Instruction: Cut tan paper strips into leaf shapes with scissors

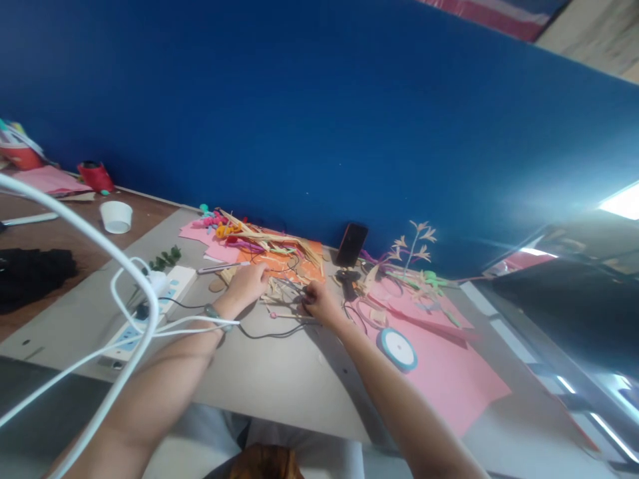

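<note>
My left hand (248, 282) rests on the grey desk (279, 379), fingers curled over a heap of straw-coloured strips and craft scraps (272, 246) on orange paper (287, 263). My right hand (321, 303) is closed in a pinch beside it, over thin sticks (284, 315) and a black cord (272, 332). What the pinch holds is too small to name. A wristband sits on my left wrist.
A phone (352, 244) leans against the blue partition (319, 120). Pink paper (439, 372) with a tape roll (397, 348) and paper flowers (414, 249) lies right. A power strip (154, 303), white cables (100, 253), a white cup (116, 216) and black cloth (30, 273) lie left.
</note>
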Demonstrator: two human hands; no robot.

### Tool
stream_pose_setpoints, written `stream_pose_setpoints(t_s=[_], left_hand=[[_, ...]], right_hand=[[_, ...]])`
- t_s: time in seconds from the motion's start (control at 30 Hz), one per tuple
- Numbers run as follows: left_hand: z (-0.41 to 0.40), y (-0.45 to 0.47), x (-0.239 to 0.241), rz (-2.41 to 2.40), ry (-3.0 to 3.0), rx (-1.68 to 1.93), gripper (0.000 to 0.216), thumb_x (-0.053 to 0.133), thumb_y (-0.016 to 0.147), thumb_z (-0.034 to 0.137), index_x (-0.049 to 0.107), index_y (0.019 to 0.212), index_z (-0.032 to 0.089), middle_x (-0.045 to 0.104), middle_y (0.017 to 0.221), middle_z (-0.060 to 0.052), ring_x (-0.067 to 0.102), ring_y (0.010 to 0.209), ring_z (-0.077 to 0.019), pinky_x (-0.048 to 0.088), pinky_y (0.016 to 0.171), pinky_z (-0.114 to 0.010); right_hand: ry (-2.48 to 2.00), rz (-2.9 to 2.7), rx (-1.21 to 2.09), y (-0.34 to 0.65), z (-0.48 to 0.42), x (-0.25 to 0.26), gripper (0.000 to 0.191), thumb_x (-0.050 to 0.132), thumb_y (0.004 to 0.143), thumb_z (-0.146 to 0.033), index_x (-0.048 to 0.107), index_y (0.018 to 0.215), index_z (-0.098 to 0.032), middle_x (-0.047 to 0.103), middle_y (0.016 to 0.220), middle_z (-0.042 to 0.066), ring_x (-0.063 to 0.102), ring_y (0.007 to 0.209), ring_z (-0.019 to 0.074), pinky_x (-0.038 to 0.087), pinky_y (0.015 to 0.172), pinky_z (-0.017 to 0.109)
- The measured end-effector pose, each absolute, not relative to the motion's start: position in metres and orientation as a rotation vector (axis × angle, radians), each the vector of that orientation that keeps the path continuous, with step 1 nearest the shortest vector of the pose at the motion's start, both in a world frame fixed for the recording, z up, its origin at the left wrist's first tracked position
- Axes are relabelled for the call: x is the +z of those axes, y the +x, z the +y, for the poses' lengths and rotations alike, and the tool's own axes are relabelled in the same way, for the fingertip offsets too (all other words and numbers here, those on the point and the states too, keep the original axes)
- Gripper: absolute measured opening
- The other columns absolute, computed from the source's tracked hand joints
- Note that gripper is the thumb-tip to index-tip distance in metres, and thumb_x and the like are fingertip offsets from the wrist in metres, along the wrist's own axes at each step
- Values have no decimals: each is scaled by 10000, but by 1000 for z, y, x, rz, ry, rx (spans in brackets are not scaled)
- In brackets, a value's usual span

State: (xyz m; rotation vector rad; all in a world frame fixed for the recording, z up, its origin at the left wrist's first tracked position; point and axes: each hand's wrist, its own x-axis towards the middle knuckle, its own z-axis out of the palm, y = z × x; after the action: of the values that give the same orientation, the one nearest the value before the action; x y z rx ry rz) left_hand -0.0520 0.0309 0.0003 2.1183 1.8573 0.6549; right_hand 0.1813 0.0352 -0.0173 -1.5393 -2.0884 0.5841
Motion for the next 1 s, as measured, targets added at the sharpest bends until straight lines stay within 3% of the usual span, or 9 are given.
stream_pose_setpoints(t_s=[0.17,0.27,0.53,0.8,1.0], left_hand=[[27,-51,0,1942,2147,459,278,416,832,213,685,864,151,701,830,-127,659,808,-237,470,750,-319],[25,-46,-3,1910,2154,425,282,408,840,223,682,836,154,698,803,-128,658,795,-235,467,733,-313],[17,-33,0,1493,2008,714,270,380,860,210,597,1020,188,715,825,-28,652,723,-148,461,678,-240],[23,-46,-2,2012,2157,502,264,376,874,201,590,1023,155,692,883,-123,652,823,-242,451,758,-335],[15,-27,-9,1540,2144,651,297,360,880,175,551,1107,181,700,966,-70,649,902,-179,462,806,-271]], right_hand=[[-1537,-2035,606,198,39,-11,191,580,594,-235,407,673,-217,497,611,-39,436,577,128,304,547,227],[-1484,-2066,711,201,29,-4,260,625,594,-278,383,669,-217,482,596,-49,421,556,114,324,532,219],[-1396,-2231,868,200,13,3,228,616,598,-223,404,678,-201,468,621,-56,389,577,100,302,534,212],[-1429,-2313,887,218,14,14,182,600,576,-171,437,653,-197,484,606,-52,405,577,109,284,535,222],[-1372,-2119,963,225,16,17,211,604,619,-233,400,662,-206,440,593,-59,397,562,106,312,539,229]])
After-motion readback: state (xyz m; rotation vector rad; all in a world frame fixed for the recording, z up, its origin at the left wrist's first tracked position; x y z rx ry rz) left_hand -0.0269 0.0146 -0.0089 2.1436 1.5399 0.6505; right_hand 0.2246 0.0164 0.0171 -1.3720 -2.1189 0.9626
